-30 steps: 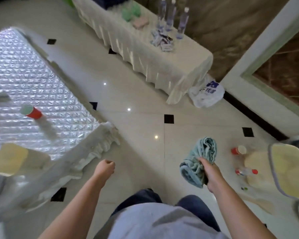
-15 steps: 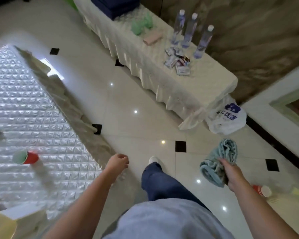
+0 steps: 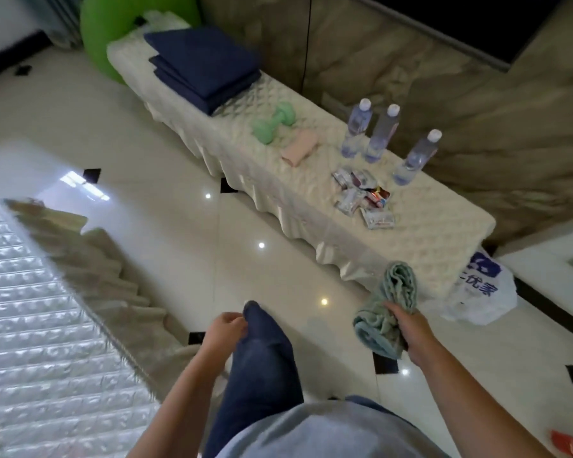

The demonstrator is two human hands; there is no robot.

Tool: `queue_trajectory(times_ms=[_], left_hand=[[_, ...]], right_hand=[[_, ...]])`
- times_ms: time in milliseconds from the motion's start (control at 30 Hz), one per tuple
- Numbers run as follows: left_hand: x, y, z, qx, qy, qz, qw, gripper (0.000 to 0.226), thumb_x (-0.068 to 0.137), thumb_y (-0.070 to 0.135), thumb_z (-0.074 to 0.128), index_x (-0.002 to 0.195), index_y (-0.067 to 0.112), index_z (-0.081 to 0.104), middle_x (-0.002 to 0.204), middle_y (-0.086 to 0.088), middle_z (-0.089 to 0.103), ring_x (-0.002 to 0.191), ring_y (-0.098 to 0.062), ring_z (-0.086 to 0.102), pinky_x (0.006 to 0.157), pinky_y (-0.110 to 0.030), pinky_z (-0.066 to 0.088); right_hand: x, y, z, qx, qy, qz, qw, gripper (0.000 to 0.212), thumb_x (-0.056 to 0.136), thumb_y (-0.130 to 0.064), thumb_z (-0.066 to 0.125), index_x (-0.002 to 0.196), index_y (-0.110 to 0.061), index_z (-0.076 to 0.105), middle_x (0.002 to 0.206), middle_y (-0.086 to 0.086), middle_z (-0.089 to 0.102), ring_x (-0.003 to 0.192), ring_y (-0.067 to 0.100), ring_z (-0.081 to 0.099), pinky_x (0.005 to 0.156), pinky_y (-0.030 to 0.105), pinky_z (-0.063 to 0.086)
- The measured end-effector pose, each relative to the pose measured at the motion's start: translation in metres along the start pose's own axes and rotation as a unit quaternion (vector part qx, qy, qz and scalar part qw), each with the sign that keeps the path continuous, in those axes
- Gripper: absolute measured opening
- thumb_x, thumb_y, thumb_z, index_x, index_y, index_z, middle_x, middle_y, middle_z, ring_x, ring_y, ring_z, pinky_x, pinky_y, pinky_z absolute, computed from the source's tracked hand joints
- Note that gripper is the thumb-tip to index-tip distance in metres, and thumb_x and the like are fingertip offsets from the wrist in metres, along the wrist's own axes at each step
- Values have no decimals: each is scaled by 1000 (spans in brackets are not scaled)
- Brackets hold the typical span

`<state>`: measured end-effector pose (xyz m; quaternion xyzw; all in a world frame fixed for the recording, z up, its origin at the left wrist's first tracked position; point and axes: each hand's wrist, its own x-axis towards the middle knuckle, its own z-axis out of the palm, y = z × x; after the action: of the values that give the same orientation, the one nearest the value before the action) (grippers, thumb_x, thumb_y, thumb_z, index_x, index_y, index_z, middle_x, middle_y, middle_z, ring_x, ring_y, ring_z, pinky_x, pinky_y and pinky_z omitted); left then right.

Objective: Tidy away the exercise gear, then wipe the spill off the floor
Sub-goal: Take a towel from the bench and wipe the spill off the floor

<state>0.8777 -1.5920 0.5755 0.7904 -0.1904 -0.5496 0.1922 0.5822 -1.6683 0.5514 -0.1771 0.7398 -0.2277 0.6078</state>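
The crumpled teal terry towel (image 3: 386, 314) hangs bunched in the right hand (image 3: 407, 328) at about 4 o'clock in the view, the fingers closed around its middle, one end sticking up and the rest drooping over the glossy cream tiled floor (image 3: 186, 246). The left hand (image 3: 224, 332) sits near 6 o'clock, loosely curled and holding nothing, just beside the raised knee of a dark blue trouser leg (image 3: 262, 358).

From 11 o'clock to 3 o'clock runs a long counter (image 3: 437, 246) draped in quilted cream cloth. At its far end lies a stack of folded navy blue mats (image 3: 202, 67), with a large green exercise ball (image 3: 113, 31) behind it at 11 o'clock. Toward 1 o'clock rest a mint green dumbbell (image 3: 273, 122) and, touching it or just beside it, a folded pale pink cloth (image 3: 300, 148). Past them stand 3 clear plastic water bottles (image 3: 382, 133) with white caps, and near those lies a scatter of small foil snack packets (image 3: 364, 200). A white plastic bag with blue print (image 3: 480, 292) slumps on the floor at the counter's near end, at 3 o'clock. A shiny silver quilted mat (image 3: 40, 325) fills 8 o'clock.
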Motion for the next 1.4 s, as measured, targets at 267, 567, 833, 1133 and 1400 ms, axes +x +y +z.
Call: queue_trajectory(times_ms=[267, 567, 833, 1133, 1400], left_hand=[[118, 143, -106, 69, -15, 63, 996, 31, 89, 3, 45, 65, 22, 46, 83, -9, 53, 80, -21, 52, 77, -32, 39], [218, 298, -83, 63, -89, 104, 989, 26, 91, 16, 49, 115, 8, 56, 111, -8, 62, 101, -23, 62, 85, -31, 40], [302, 395, -102, 58, -80, 89, 991, 28, 92, 9, 48, 115, -5, 56, 100, -12, 60, 95, -26, 58, 97, -39, 43], [427, 472, -139, 18, -110, 95, 989, 32, 93, 28, 48, 123, 18, 54, 108, -1, 60, 98, -16, 58, 77, -25, 42], [570, 518, -174, 93, -167, 149, 970, 24, 85, 42, 58, 91, 19, 61, 90, 3, 65, 88, -14, 62, 79, -29, 51]], right_hand=[[43, -114, 143, -18, 35, -16, 999, 46, 84, -30, 60, 125, -8, 54, 115, 16, 64, 104, 31, 60, 93, 43, 49], [104, -219, 227, -5, 48, -68, 997, 46, 84, -23, 63, 127, -12, 51, 119, 11, 61, 102, 25, 58, 91, 37, 48], [171, -325, 313, -86, 16, -106, 990, 50, 86, -26, 61, 132, -14, 46, 127, 10, 57, 112, 27, 55, 92, 30, 43], [251, -404, 459, -200, -14, -189, 961, 50, 76, -41, 66, 120, -22, 52, 114, 8, 59, 100, 24, 61, 84, 36, 52], [338, -427, 554, -173, 6, -185, 967, 72, 70, -44, 74, 134, -24, 45, 120, 0, 46, 111, 10, 46, 92, 22, 37]])
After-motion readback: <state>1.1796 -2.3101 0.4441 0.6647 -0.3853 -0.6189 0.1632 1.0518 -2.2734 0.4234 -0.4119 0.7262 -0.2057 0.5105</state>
